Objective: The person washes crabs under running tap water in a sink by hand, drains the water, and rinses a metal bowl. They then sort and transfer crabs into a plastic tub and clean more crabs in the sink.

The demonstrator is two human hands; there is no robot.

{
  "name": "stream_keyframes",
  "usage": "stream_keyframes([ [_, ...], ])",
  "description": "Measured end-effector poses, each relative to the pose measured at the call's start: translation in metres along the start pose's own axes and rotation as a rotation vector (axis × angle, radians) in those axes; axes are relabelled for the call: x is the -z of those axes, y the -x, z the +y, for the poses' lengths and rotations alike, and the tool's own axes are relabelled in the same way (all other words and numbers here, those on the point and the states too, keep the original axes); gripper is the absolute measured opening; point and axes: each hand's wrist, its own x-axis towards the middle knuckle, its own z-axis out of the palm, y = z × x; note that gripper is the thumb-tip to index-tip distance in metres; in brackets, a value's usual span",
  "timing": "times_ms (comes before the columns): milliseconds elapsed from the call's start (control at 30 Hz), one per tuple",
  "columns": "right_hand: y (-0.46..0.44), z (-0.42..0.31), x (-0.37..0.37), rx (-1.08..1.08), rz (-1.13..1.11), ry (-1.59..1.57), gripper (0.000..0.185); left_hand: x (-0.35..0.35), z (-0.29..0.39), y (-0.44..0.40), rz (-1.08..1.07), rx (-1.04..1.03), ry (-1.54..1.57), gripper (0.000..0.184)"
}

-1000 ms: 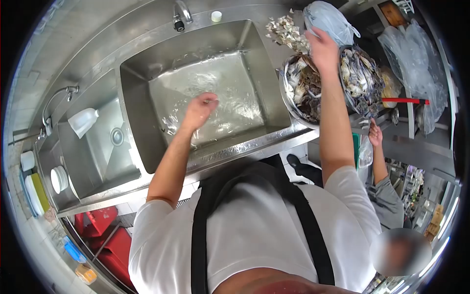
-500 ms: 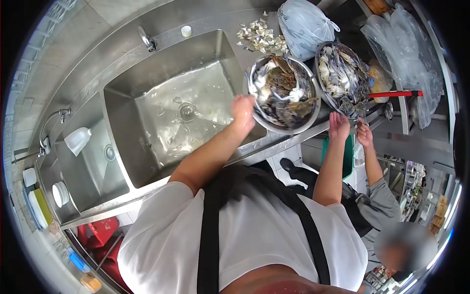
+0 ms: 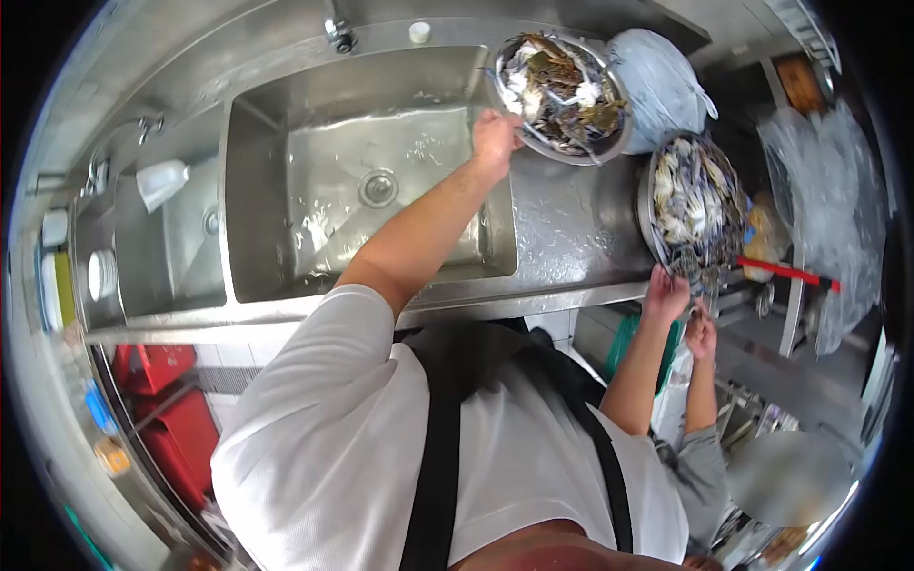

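My left hand [image 3: 497, 143] grips the near-left rim of a round metal bowl [image 3: 564, 160], which stands at the back of the counter beside the sink. Crabs [image 3: 560, 86] with brown shells and white undersides fill it. My right hand [image 3: 668, 293] is closed at the near rim of a second metal bowl [image 3: 646, 214] to the right. That one is heaped with crabs [image 3: 695, 195], pale and bluish, their legs tangled. Just right of my hand, another person's hand [image 3: 702, 335] pinches at the near edge of this heap; what it holds is unclear.
A large sink [image 3: 328, 219] with shallow water lies to the left, its tap [image 3: 339, 33] behind. A tied plastic bag [image 3: 657, 90] stands between the bowls. A red handle [image 3: 788, 272] sticks out at right, near hanging clear plastic [image 3: 828, 219]. A green bin [image 3: 624, 347] sits below.
My left hand has pushed its bowl back along the counter, covering where the pale shell scraps lay. My right hand's fingers have curled at the second bowl's rim. The view has turned.
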Motion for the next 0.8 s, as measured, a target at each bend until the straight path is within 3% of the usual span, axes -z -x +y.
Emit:
stream_keyframes([
  [67,-0.018,-0.013,0.027,0.033,0.100,-0.051,0.021,-0.002,-0.010,0.027,0.029,0.132,0.116,0.016],
  [133,-0.062,-0.027,0.069,0.088,0.180,-0.080,0.021,-0.005,-0.057,0.061,-0.004,0.022,0.107,0.024],
  [200,-0.064,-0.042,0.055,0.126,0.249,-0.042,0.020,-0.026,-0.123,0.078,-0.306,0.003,-0.311,0.032],
  [233,-0.064,-0.047,0.049,0.181,0.319,-0.024,0.019,-0.048,-0.123,0.096,-0.395,0.046,-0.455,0.035],
  [267,-0.106,-0.058,0.088,0.157,0.126,0.055,0.022,-0.070,-0.125,0.102,-0.415,0.008,-0.564,0.037],
  [333,-0.092,-0.074,0.066,0.125,0.159,0.133,0.022,-0.111,-0.137,0.107,-0.378,-0.154,-0.743,0.040],
  [433,-0.083,-0.093,0.049,0.067,0.222,0.281,0.027,-0.146,-0.144,0.089,-0.356,-0.090,-0.636,0.046],
  [500,-0.052,-0.104,0.021,0.156,0.363,0.548,0.035,-0.162,-0.155,0.078,-0.385,-0.107,-0.635,0.043],
  [567,-0.118,-0.128,0.057,0.147,0.293,0.696,0.044,-0.166,-0.157,0.072,-0.413,-0.124,-0.637,0.041],
  [633,-0.170,-0.150,0.074,0.115,0.045,0.853,0.046,-0.172,-0.146,0.074,-0.453,0.007,-0.579,0.041],
  [667,-0.193,-0.158,0.078,0.052,0.003,0.769,0.036,-0.174,-0.143,0.075,-0.448,0.007,-0.578,0.041],
  [800,-0.168,-0.162,0.025,0.079,0.129,0.904,0.040,-0.178,-0.143,0.068,-0.414,0.042,-0.535,0.034],
])
